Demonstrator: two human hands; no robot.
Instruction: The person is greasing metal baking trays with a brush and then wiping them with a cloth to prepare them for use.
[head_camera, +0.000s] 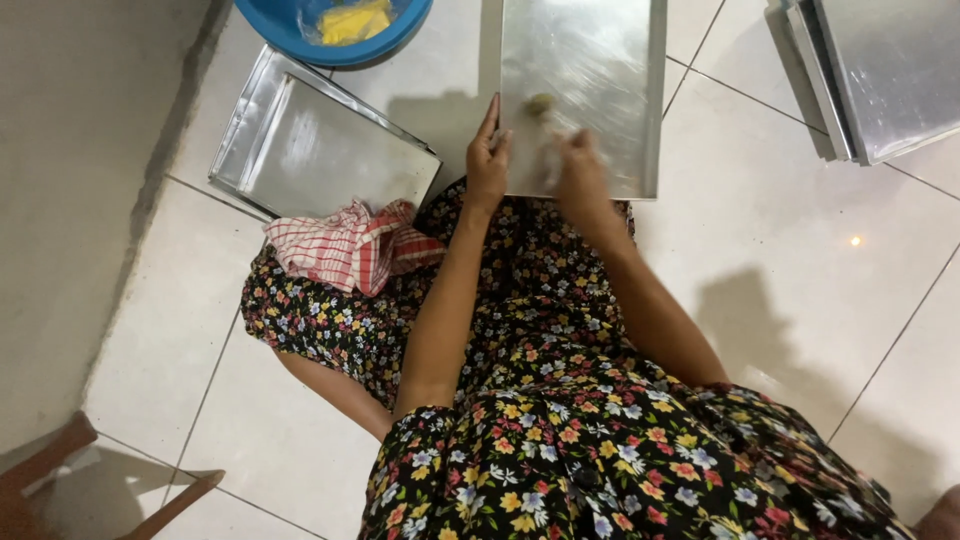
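Note:
A shiny metal baking tray (600, 60) lies on the white tiled floor in front of my lap. My left hand (487, 160) grips its near left edge, thumb on the rim. My right hand (578, 170) is blurred over the tray's near part, fingers bent, pressing on the metal surface; whether it holds anything I cannot tell. A small greenish-yellow lump (540, 104) sits on the tray just beyond my hands.
A second metal tray (310, 150) lies at the left, with a red and white checked cloth (350, 248) beside it on my knee. A blue basin (330, 30) with yellow contents stands behind. Stacked trays (870, 80) are at the upper right. Wooden chair legs (60, 470) show at the lower left.

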